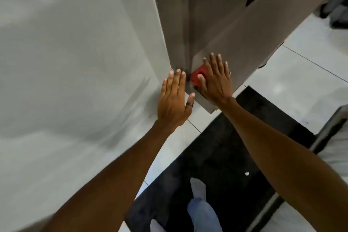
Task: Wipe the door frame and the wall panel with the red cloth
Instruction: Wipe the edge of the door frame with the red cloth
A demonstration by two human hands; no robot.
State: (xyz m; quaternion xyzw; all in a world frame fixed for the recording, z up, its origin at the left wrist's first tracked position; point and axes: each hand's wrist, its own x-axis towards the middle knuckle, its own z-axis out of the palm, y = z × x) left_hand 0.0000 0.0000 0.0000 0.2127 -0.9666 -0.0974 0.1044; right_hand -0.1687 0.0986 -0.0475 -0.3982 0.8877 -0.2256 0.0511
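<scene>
Down low, the right hand lies flat with its fingers spread, pressing the cloth on the brown panel right by the frame corner. Beside it, the left hand lies flat and empty on the white wall. Below, the tile floor and black mat lie open.

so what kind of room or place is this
Probably a home interior, at a doorway or beside a cupboard: a white wall panel meets a grey-brown door low down, over pale floor tiles and a black mat. The right hand presses a red cloth there; the left hand is flat.
</scene>
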